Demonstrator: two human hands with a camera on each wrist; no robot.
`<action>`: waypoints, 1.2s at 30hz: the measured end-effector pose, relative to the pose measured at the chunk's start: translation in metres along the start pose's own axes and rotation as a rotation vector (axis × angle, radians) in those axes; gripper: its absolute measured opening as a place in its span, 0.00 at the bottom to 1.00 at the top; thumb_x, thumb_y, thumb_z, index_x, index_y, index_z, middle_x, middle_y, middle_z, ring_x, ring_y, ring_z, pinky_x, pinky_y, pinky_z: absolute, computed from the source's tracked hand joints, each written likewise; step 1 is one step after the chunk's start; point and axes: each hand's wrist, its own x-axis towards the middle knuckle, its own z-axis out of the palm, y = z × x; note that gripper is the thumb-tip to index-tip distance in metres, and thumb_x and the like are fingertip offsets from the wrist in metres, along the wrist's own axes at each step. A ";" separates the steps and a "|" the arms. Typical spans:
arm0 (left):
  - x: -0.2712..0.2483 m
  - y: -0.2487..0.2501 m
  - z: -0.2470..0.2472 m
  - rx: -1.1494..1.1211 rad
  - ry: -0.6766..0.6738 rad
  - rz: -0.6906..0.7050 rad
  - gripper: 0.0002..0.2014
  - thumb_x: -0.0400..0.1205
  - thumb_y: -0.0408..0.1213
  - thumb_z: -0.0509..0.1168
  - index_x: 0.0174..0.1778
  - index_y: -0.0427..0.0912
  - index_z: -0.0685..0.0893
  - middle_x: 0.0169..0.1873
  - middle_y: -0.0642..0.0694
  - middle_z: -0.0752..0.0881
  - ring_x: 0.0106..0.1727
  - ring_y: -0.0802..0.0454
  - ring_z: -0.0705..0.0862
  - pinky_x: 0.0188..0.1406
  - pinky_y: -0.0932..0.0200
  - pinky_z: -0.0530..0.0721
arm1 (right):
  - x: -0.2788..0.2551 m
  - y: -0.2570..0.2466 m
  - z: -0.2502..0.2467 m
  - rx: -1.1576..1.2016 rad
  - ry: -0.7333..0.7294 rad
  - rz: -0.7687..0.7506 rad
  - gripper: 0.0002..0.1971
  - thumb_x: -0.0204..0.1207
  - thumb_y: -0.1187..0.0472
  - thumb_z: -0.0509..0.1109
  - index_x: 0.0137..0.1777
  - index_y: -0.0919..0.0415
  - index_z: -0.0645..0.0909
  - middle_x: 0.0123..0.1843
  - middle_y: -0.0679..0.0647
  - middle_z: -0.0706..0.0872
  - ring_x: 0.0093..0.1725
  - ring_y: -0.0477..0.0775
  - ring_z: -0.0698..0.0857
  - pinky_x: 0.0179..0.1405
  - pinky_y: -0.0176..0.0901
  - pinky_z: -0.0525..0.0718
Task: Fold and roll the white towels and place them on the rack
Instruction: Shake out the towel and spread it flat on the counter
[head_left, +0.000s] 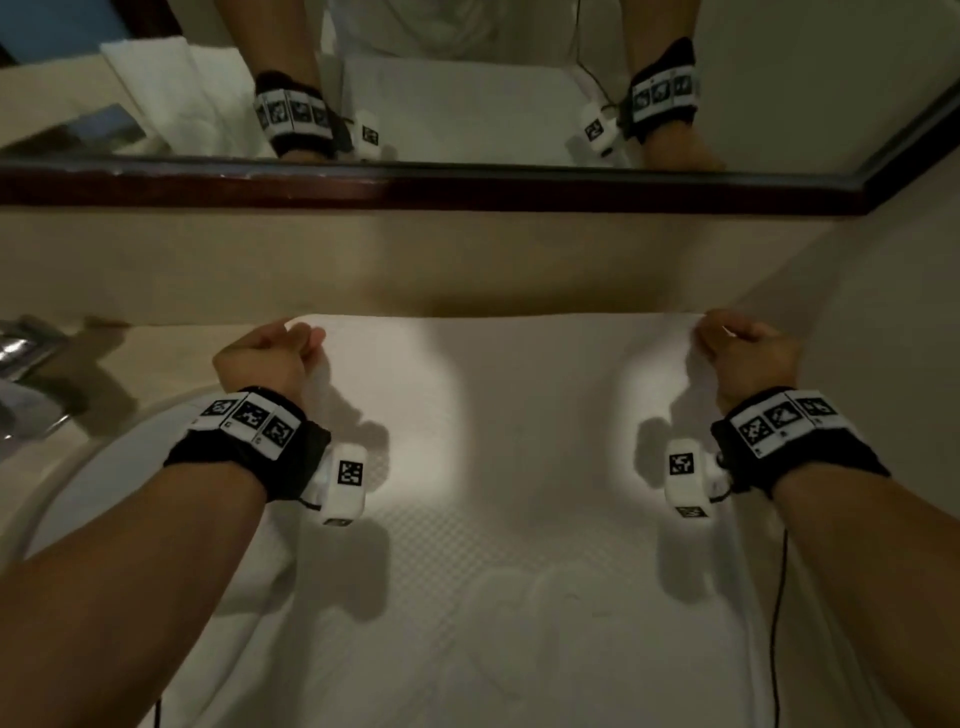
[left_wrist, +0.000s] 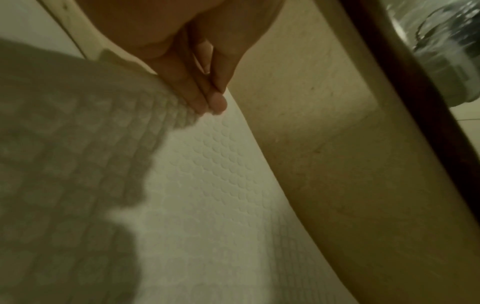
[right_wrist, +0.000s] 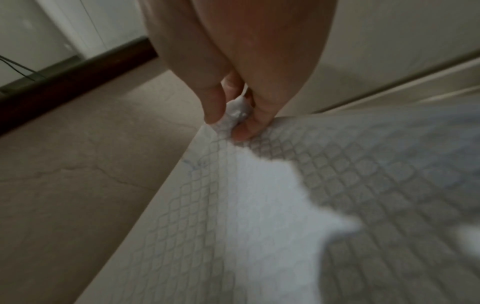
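Observation:
A white towel (head_left: 509, 467) with a diamond weave lies spread over the beige counter, its far edge near the wall. My left hand (head_left: 291, 343) pinches the towel's far left corner; in the left wrist view the fingertips (left_wrist: 210, 102) press together on the towel (left_wrist: 221, 185) edge. At the far right corner my right hand (head_left: 727, 338) pinches the cloth, and the right wrist view shows a bunched bit of towel (right_wrist: 259, 195) between thumb and fingers (right_wrist: 215, 115). No rack is in view.
A dark wooden mirror frame (head_left: 467, 187) runs along the wall above the counter. The mirror reflects a folded white towel (head_left: 171, 98) and my wrists. A chrome tap (head_left: 26, 353) and a white basin rim (head_left: 62, 467) sit at the left. A side wall (head_left: 883, 312) closes the right.

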 end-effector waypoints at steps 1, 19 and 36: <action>0.002 -0.003 0.000 0.014 -0.004 -0.011 0.10 0.82 0.19 0.68 0.40 0.37 0.85 0.36 0.39 0.88 0.32 0.51 0.90 0.47 0.54 0.93 | 0.001 0.003 0.002 -0.002 -0.020 0.018 0.04 0.70 0.64 0.79 0.41 0.53 0.89 0.41 0.51 0.90 0.44 0.52 0.88 0.58 0.55 0.90; -0.024 -0.031 -0.020 -0.031 -0.205 0.080 0.21 0.81 0.21 0.71 0.69 0.38 0.78 0.71 0.38 0.83 0.66 0.45 0.86 0.52 0.63 0.89 | -0.038 0.012 -0.039 0.294 -0.058 0.178 0.17 0.74 0.72 0.78 0.62 0.72 0.83 0.54 0.61 0.91 0.43 0.44 0.92 0.52 0.37 0.89; -0.192 -0.111 -0.152 -0.049 -0.111 -0.096 0.11 0.83 0.29 0.71 0.59 0.45 0.83 0.31 0.48 0.80 0.22 0.60 0.74 0.20 0.66 0.76 | -0.188 0.098 -0.156 0.215 -0.129 0.342 0.04 0.73 0.70 0.77 0.40 0.63 0.85 0.36 0.56 0.85 0.33 0.49 0.82 0.27 0.36 0.83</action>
